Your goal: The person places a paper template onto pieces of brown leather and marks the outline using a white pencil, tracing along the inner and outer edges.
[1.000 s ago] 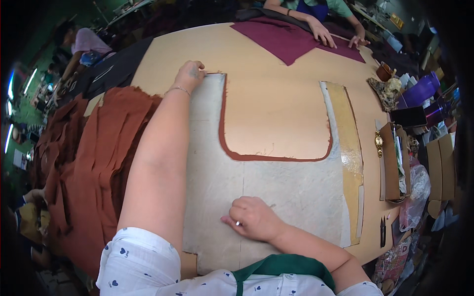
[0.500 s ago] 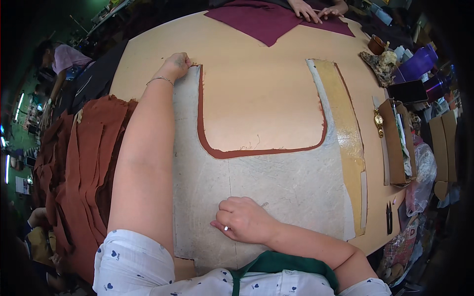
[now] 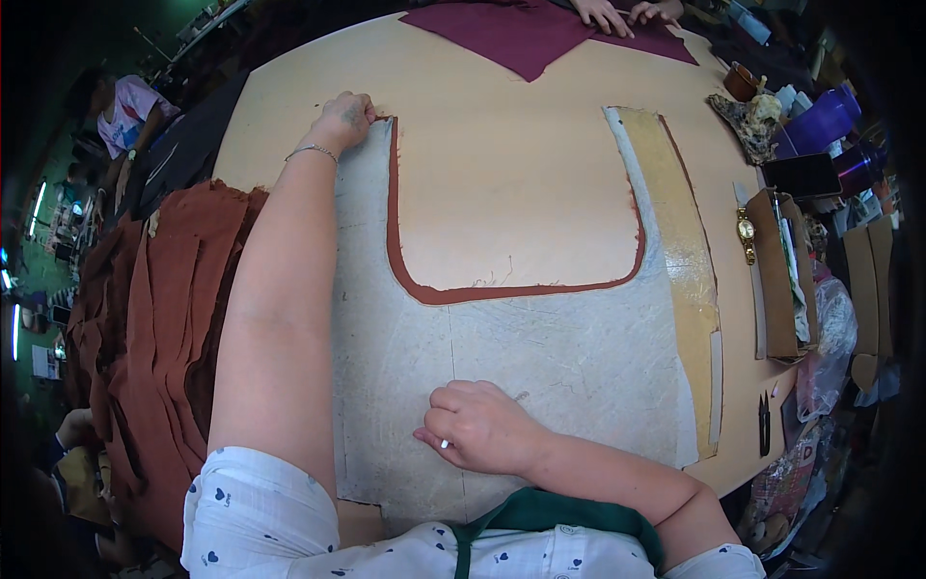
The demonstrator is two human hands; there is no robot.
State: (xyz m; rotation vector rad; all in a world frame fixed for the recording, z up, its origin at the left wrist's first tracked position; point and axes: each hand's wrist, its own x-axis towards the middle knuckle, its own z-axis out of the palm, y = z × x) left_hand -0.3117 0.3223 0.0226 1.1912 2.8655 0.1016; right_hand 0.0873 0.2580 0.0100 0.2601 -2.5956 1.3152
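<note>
Basically, the pattern (image 3: 550, 372) lies flat on the table (image 3: 511, 203), a grey U whose notch faces away from the person, its 2 legs running away from the body. The left hand (image 3: 349, 118) is at the far tip of the left leg, so it is the nearer of the 2 hands to that corner; the rest of the pattern lies back toward the body and to the right. Its fingers are curled in, but I cannot tell whether they pinch the edge or only press beside it. The right hand (image 3: 473, 429) rests on the pattern's near half as a loose fist; a small white thing (image 3: 445, 444) shows at its fingers, and I cannot tell if it is worn or held.

Rust cloth (image 3: 521, 293) shows as a narrow band around the notch, widest at the left curve, with loose threads along the bottom. A tan strip (image 3: 690, 270) runs along the right side.

As for obstacles, the left forearm covers the pattern's left edge. Left of that forearm is the rust pile (image 3: 178, 318); to the right sit snips (image 3: 764, 425), a watch (image 3: 746, 234) and a box (image 3: 779, 270). Across the table, a co-worker's 2 hands touch maroon cloth (image 3: 511, 39).
</note>
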